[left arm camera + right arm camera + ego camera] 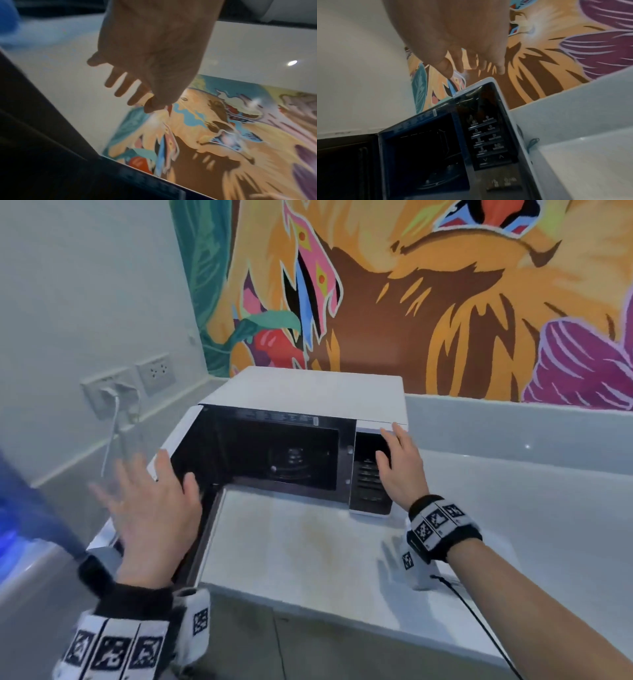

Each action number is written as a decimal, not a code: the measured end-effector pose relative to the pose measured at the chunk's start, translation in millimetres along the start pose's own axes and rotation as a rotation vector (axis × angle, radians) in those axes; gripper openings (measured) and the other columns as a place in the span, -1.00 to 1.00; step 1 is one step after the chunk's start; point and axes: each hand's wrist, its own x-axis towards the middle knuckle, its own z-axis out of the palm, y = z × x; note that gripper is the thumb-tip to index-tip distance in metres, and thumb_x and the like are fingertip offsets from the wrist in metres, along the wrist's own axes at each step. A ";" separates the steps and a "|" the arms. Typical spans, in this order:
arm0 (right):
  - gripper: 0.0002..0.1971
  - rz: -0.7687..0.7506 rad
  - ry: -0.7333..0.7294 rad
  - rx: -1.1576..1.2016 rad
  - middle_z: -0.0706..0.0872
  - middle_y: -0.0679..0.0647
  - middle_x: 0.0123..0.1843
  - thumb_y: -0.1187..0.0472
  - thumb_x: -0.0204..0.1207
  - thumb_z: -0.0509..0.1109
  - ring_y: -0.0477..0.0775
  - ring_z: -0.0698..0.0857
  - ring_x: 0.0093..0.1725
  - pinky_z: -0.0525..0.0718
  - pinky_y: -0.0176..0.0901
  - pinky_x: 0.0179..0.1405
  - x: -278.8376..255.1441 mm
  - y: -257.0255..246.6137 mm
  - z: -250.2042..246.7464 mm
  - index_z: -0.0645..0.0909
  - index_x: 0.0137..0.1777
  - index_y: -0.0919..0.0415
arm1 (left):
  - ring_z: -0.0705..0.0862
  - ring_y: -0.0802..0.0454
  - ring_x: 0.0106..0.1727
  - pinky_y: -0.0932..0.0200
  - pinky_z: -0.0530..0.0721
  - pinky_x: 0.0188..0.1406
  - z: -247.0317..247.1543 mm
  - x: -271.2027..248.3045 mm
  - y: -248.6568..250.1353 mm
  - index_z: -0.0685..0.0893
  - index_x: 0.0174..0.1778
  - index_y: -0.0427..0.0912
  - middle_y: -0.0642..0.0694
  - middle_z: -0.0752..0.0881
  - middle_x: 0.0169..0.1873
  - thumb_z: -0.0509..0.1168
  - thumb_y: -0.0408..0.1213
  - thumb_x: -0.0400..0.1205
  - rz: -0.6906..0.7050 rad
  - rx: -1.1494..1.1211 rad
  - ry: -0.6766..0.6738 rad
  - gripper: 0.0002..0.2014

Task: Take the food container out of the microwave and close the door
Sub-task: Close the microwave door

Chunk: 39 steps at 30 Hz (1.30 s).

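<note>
A white microwave (308, 388) stands on a white counter (301, 546) with its door (181, 433) swung wide open to the left. Its dark cavity shows a glass turntable (291, 463); I see no food container in any view. My left hand (147, 508) is blurred, fingers spread straight, over the door's top edge with the thumb on the inner side. In the left wrist view the left hand (123, 88) holds nothing above the dark door (42, 135). My right hand (399, 463) lies flat against the control panel (488, 142), fingertips at the microwave's upper right corner.
Wall sockets (130, 385) with a plugged white cable sit on the left wall. A blue object (20, 508) fills the far left edge. A colourful mural (411, 285) covers the back wall. The counter runs on to the right behind a low white ledge (513, 426).
</note>
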 end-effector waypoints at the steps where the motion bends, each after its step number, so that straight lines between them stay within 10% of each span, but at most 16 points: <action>1: -0.52 0.002 -0.020 -0.033 0.28 0.15 0.66 0.10 0.66 0.10 0.14 0.23 0.65 0.22 0.15 0.64 3.9 -2.1 0.8 0.35 0.56 0.17 | 0.42 -0.49 0.43 -0.60 0.15 0.43 -0.7 0.4 -22.8 0.49 0.37 -0.32 -0.51 0.53 0.32 0.14 -0.06 0.66 -0.105 0.058 -0.080 -0.53; 5: -0.48 0.066 -0.116 -0.056 0.28 0.12 0.67 -0.04 0.67 -0.01 0.13 0.22 0.66 0.13 0.29 0.63 14.1 0.7 -3.4 0.29 0.59 0.09 | 0.58 -0.46 0.23 -0.41 0.46 0.27 -3.7 -6.2 -79.3 0.37 0.47 -0.14 -0.40 0.57 0.22 -0.25 0.16 0.62 -0.253 0.108 -0.465 -0.35; 11: -0.49 0.058 -0.194 -0.067 0.43 0.14 0.59 -0.01 0.68 -0.04 0.18 0.36 0.58 0.23 0.28 0.57 24.4 4.9 -17.0 0.29 0.59 0.11 | 0.61 -0.30 0.30 -0.04 0.52 0.21 -24.0 -23.9 -41.4 0.46 0.36 -0.15 -0.29 0.65 0.29 -0.19 -0.08 0.77 -0.106 -0.129 -0.499 -0.57; 15: -0.51 0.035 -0.225 -0.153 0.45 0.17 0.53 0.08 0.68 -0.04 0.22 0.37 0.56 0.21 0.34 0.55 21.7 4.5 -20.4 0.26 0.59 0.11 | 0.63 0.01 0.03 0.41 0.45 -0.18 0.2 -45.2 10.6 0.56 0.05 -0.07 0.09 0.66 -0.09 -0.01 -0.16 0.76 0.108 -0.469 -0.561 -0.76; 20: -0.50 0.043 -0.251 -0.158 0.43 0.11 0.56 0.09 0.69 -0.05 0.15 0.36 0.57 0.10 0.33 0.57 26.0 0.5 -22.6 0.19 0.62 0.10 | 0.56 0.05 0.40 0.04 0.56 0.41 59.5 -39.3 92.1 0.34 0.50 -0.03 0.02 0.63 0.34 0.23 -0.36 0.57 0.312 -0.830 -0.611 -0.46; 32: -0.48 0.028 -0.080 -0.232 0.45 0.08 0.49 0.01 0.65 0.06 0.16 0.43 0.47 0.41 0.21 0.47 22.6 3.9 1.1 0.24 0.60 0.08 | 0.43 -0.21 0.44 -0.10 0.33 0.41 130.5 77.2 169.9 0.48 0.43 0.02 -0.10 0.53 0.38 0.45 0.10 0.39 0.997 -0.198 -0.240 -0.32; 36: -0.48 0.059 -0.029 -0.272 0.44 0.08 0.50 -0.01 0.65 0.05 0.15 0.38 0.51 0.40 0.15 0.49 22.5 0.1 11.0 0.25 0.60 0.08 | -0.19 -0.21 0.72 -0.47 -0.26 0.57 134.4 113.4 179.2 -0.20 0.69 -0.04 -0.12 -0.19 0.71 0.50 0.19 0.28 1.006 0.109 -0.461 0.24; 39: -0.48 0.066 0.011 -0.273 0.47 0.08 0.48 0.00 0.65 0.06 0.13 0.40 0.50 0.41 0.07 0.48 22.9 -0.9 14.7 0.28 0.59 0.09 | 0.04 -0.17 0.71 -0.29 -0.09 0.66 129.8 132.1 189.3 -0.07 0.70 -0.13 -0.15 0.03 0.70 0.49 -0.02 0.42 1.027 0.100 -0.557 0.07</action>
